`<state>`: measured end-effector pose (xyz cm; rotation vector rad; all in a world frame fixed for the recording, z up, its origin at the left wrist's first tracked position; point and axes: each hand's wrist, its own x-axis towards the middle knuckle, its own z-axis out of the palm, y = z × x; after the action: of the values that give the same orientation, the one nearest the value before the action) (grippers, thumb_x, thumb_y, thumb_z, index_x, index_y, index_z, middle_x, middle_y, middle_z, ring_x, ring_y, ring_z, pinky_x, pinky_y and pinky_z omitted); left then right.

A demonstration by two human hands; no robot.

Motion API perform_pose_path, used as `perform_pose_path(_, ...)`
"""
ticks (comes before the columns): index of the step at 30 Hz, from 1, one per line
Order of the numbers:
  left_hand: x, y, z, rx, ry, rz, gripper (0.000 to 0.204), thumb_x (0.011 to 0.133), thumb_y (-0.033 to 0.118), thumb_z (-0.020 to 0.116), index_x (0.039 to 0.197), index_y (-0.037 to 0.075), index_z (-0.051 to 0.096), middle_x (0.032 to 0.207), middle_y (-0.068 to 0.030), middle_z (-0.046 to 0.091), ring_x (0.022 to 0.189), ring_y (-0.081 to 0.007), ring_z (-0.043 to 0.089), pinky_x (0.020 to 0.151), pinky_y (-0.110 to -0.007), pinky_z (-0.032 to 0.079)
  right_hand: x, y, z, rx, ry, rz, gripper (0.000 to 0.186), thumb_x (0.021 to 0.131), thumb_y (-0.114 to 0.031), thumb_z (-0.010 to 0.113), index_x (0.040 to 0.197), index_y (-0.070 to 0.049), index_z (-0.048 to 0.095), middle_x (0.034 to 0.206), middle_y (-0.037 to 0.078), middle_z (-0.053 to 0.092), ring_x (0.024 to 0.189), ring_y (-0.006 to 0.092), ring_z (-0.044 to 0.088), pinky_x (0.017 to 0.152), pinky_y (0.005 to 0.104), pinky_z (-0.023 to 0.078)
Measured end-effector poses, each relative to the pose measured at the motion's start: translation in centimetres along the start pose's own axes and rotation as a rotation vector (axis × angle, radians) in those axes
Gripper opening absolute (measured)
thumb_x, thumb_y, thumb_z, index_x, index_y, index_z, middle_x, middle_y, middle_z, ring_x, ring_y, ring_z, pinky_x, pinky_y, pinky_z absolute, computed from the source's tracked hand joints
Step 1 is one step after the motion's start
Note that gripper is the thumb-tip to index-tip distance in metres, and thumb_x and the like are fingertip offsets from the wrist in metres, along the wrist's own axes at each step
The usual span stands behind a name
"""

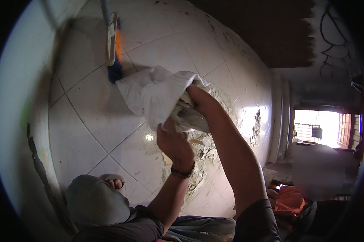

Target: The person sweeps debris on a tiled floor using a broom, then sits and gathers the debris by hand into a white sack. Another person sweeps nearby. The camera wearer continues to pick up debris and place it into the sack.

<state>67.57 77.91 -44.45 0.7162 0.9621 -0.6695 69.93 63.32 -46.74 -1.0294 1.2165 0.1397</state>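
Observation:
A white sack (151, 90) lies slanted over the tiled floor in front of me, its mouth turned toward me. My left hand (176, 145), with a dark beaded bracelet at the wrist, pinches the near edge of that mouth. My right hand (200, 99) reaches into the opening from the right; its fingers are hidden by the sack. Greyish flat pieces (190, 117) show in the mouth between my hands, their kind unclear. Beneath and beside the sack, pale flaky debris (206, 155) like scraped paint or plaster is scattered.
A broom (111, 44) with blue and orange bristles stands just beyond the sack. At left runs a wall (18, 117) with a dark damaged strip. My bent knee (95, 197) is lower left. A person in orange (289, 199) is at the right, below a bright window (317, 125).

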Motion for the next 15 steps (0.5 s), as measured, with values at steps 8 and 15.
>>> perform_pose_path(8,2.6,2.8,-1.5,0.121,-0.056,0.092,0.029,0.094,0.030,0.057,0.092,0.002,0.059,0.054,0.0006,0.040,0.038,-0.0089,0.031,0.036,-0.024,0.026,-7.2,0.0,-6.0,-0.534,0.280,-0.348,0.096,0.078,-0.057,0.076,0.143,0.002,0.038,0.122,0.026,0.059,0.099,0.0281,0.065,0.084,0.0375,0.056)
perform_pose_path(15,2.1,3.3,-1.2,0.252,-0.101,0.091,0.031,0.096,0.035,0.055,0.093,0.005,0.059,0.065,-0.0042,0.053,0.036,-0.0115,0.036,0.033,-0.026,0.026,-3.7,6.6,-4.5,-0.558,0.770,-0.152,0.050,0.085,-0.036,0.071,0.110,0.007,0.063,0.090,0.023,0.069,0.065,0.0284,0.071,0.058,0.0384,0.060)
